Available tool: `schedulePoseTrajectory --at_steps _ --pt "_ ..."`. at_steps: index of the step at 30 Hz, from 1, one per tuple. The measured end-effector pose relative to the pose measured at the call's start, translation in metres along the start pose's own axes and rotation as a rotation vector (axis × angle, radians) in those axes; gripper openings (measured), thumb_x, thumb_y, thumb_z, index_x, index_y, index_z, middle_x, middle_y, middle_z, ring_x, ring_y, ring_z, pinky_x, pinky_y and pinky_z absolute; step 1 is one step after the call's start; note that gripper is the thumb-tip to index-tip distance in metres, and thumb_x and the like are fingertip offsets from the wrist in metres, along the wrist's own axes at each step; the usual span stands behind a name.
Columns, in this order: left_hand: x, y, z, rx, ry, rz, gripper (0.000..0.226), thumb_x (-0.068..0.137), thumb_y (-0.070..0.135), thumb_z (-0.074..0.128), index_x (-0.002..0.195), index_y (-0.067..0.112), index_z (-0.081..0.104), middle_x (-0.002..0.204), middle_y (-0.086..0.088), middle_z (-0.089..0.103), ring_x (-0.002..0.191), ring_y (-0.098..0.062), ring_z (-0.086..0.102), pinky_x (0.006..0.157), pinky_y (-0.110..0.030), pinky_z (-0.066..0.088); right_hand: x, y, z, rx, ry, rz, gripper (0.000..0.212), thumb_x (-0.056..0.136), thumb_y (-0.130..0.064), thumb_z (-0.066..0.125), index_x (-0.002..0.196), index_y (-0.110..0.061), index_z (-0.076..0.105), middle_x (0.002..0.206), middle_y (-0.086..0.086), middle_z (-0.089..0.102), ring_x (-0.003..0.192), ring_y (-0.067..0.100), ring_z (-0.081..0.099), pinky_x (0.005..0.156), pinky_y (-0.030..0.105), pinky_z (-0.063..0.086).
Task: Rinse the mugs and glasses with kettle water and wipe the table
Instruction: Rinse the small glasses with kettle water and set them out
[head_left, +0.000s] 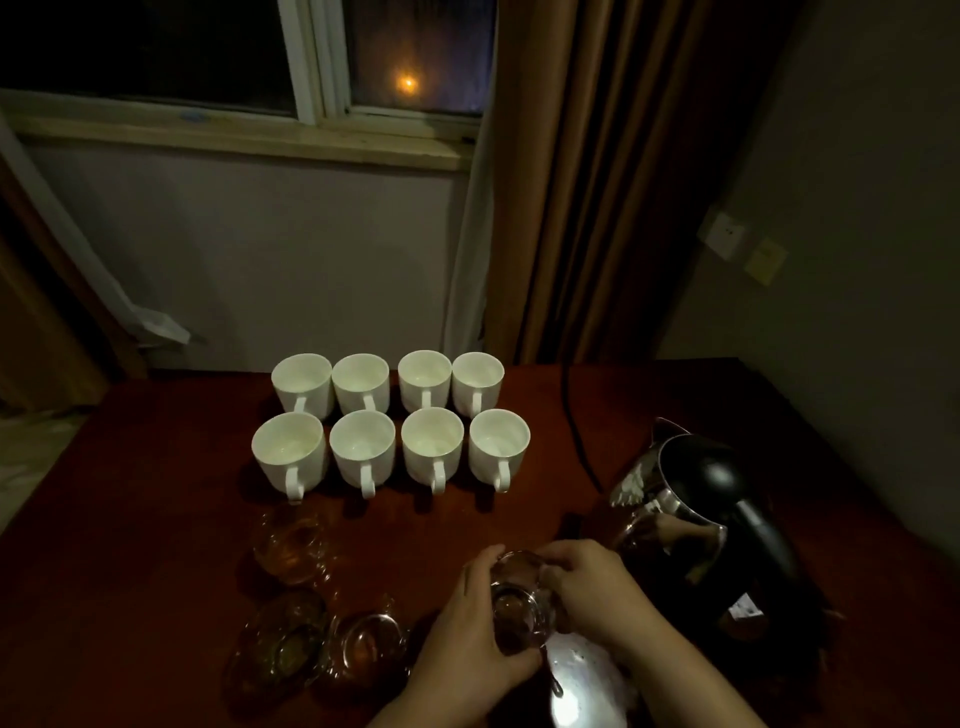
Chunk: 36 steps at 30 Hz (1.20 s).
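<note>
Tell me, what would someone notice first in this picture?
Eight white mugs shine in two neat rows at the table's far side. Nearer, the left hand and right hand hold a clear glass, with a shiny kettle at the right.

Both hands wrap a clear glass (519, 603); left hand (467, 634) and right hand (592, 592) hide most of its wall. Contents of glass: cannot tell. Both forearms cut off by bottom frame edge. Clear glassware (311, 634) near the tabletop's (156, 519) front-left: dim, overlapping, count not resolvable. Shiny object (582, 680) under right wrist: glare, partly cropped, unidentified. Kettle (701, 519) base lost in shadow.
</note>
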<state>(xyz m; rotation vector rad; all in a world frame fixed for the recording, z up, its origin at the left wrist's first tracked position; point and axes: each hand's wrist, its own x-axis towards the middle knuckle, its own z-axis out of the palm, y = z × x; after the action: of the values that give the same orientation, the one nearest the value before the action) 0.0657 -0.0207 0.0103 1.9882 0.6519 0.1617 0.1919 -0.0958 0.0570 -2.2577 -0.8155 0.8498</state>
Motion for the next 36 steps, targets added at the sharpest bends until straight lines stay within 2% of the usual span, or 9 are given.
schedulePoseTrajectory --at_steps 7,10,13,17,20,24,28,32,36 --pt "-0.001 0.012 0.007 -0.154 0.128 0.039 0.073 0.052 0.037 0.078 0.107 0.054 0.033 0.113 0.018 0.052 0.102 0.004 0.054 0.077 -0.007 0.044 -0.021 0.004 -0.012 0.148 0.144 -0.052 0.018 0.087 -0.016 0.056 0.097 -0.023 0.070 0.091 -0.006 0.068 0.081 0.003 0.062 0.061 0.002 0.043" --pt "0.000 0.016 0.010 -0.167 0.152 0.042 0.073 0.046 0.044 0.075 0.107 0.055 0.034 0.111 0.018 0.052 0.103 0.002 0.054 0.084 -0.015 0.048 -0.034 0.009 -0.016 0.232 0.191 -0.113 0.021 0.087 -0.012 0.058 0.095 -0.030 0.065 0.092 -0.013 0.067 0.089 -0.001 0.062 0.068 0.001 0.042" --pt "0.001 0.015 0.013 -0.151 0.154 0.060 0.078 0.047 0.043 0.078 0.109 0.054 0.033 0.112 0.019 0.051 0.104 0.002 0.053 0.088 -0.016 0.046 -0.048 0.021 -0.020 0.190 0.460 -0.191 0.023 0.086 -0.009 0.059 0.102 -0.024 0.066 0.095 -0.014 0.065 0.089 -0.012 0.057 0.071 -0.001 0.039" --pt "0.004 0.015 0.014 -0.142 0.131 0.062 0.080 0.048 0.043 0.080 0.111 0.053 0.033 0.112 0.020 0.050 0.102 0.003 0.053 0.080 -0.008 0.042 -0.066 0.038 -0.033 -0.105 0.939 -0.348 0.029 0.077 -0.025 0.050 0.097 -0.013 0.068 0.097 -0.008 0.060 0.098 -0.001 0.046 0.088 0.013 0.033" --pt "0.006 0.016 0.015 -0.137 0.127 0.072 0.078 0.050 0.040 0.083 0.110 0.051 0.034 0.111 0.019 0.052 0.101 0.002 0.054 0.076 -0.005 0.040 -0.068 0.052 -0.039 -0.258 1.077 -0.256 0.028 0.071 -0.018 0.061 0.097 -0.011 0.067 0.108 0.011 0.061 0.107 0.022 0.039 0.087 0.043 0.038" --pt "0.010 0.018 0.015 -0.136 0.128 0.077 0.078 0.052 0.037 0.085 0.111 0.049 0.035 0.110 0.019 0.054 0.101 0.002 0.055 0.079 -0.007 0.041 -0.066 0.066 -0.044 -0.195 1.066 -0.055 0.049 0.065 0.003 0.076 0.111 -0.012 0.063 0.123 0.021 0.049 0.114 0.032 0.035 0.087 0.061 0.040" --pt "0.013 0.019 0.017 -0.144 0.122 0.070 0.080 0.051 0.037 0.085 0.113 0.048 0.036 0.112 0.019 0.054 0.101 -0.001 0.057 0.089 -0.020 0.048 -0.067 0.069 -0.053 0.001 0.911 0.054 0.062 0.077 -0.004 0.068 0.131 -0.025 0.047 0.134 0.013 0.034 0.113 0.029 0.044 0.086 0.046 0.048" --pt "0.015 0.019 0.019 -0.139 0.124 0.069 0.082 0.050 0.039 0.085 0.115 0.047 0.036 0.113 0.018 0.054 0.103 -0.001 0.056 0.091 -0.024 0.048 -0.067 0.067 -0.063 0.028 0.895 0.028 0.058 0.083 -0.013 0.064 0.134 -0.029 0.044 0.116 0.005 0.043 0.091 0.015 0.044 0.071 0.031 0.040" --pt "0.015 0.018 0.021 -0.140 0.129 0.074 0.082 0.049 0.039 0.085 0.115 0.046 0.037 0.113 0.016 0.056 0.103 -0.002 0.057 0.091 -0.023 0.048 -0.066 0.070 -0.072 0.140 0.845 -0.005 0.060 0.080 -0.013 0.069 0.132 -0.031 0.046 0.106 -0.006 0.049 0.098 0.012 0.046 0.085 0.031 0.042"
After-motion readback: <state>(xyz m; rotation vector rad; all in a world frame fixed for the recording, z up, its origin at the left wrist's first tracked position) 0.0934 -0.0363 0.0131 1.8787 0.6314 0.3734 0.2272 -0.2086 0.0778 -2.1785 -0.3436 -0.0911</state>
